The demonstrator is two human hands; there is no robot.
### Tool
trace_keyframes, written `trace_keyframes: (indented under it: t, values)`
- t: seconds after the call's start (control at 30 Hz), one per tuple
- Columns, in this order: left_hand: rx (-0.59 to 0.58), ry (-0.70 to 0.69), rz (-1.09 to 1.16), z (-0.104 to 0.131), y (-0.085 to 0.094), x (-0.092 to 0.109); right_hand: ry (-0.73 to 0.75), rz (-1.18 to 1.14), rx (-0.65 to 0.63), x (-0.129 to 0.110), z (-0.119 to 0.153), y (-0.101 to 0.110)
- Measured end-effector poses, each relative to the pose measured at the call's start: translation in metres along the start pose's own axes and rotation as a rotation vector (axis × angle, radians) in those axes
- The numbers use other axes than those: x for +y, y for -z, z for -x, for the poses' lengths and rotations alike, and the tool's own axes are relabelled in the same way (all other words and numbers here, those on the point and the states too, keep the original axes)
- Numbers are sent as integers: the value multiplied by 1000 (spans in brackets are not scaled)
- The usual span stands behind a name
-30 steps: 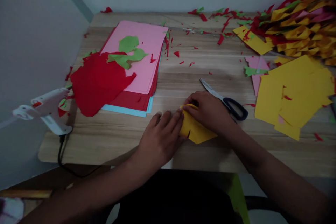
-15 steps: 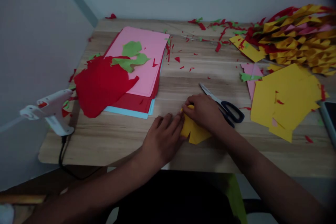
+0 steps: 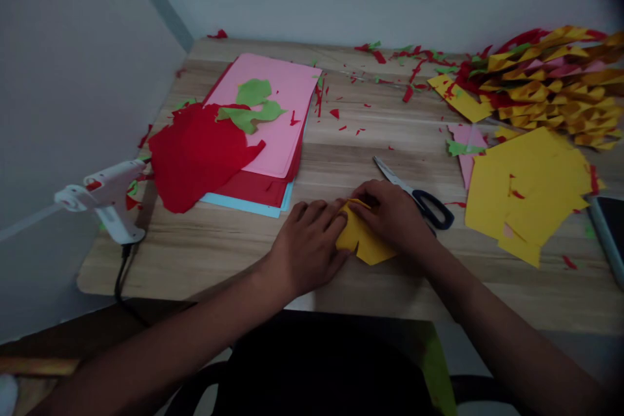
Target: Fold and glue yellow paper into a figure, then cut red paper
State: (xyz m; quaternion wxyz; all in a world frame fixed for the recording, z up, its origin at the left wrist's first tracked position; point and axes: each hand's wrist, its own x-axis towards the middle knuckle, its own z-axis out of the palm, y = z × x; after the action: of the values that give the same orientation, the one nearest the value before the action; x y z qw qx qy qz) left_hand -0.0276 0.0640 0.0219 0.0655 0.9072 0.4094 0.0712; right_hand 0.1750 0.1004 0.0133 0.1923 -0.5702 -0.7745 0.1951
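Head view: left hand (image 3: 312, 244) grips, right hand (image 3: 387, 213) pinches yellow sheet (image 3: 373, 251); light, even pressure should spare the slit (image 3: 357, 248) (lower edge).

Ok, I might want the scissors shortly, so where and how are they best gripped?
Take the scissors by the exposed dark handle loop, probably coming from the right: that loop sits at the near-right end, the blades point away to the far left, and the right hand crowds the left side.
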Motion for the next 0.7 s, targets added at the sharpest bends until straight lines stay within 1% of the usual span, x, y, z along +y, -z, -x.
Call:
trace_keyframes:
  t: [0.1, 0.2, 0.27, 0.47, 0.63, 0.7]
  values:
    - [42, 14, 1, 2, -3, 3, 160, 0, 32, 3, 11, -2]
    - [86, 25, -3, 6, -8, 5, 348, 56, 29, 7, 21, 2]
    - [101, 19, 7, 8, -10, 6, 416, 92, 16, 9, 25, 5]
    - [92, 6, 42, 7, -10, 5, 460, 137, -13, 10, 27, 11]
    - [66, -9, 38, 6, -8, 4, 485, 159, -105, 9, 26, 13]
    - [47, -9, 37, 6, -6, 3, 484, 182, -117, 7, 26, 14]
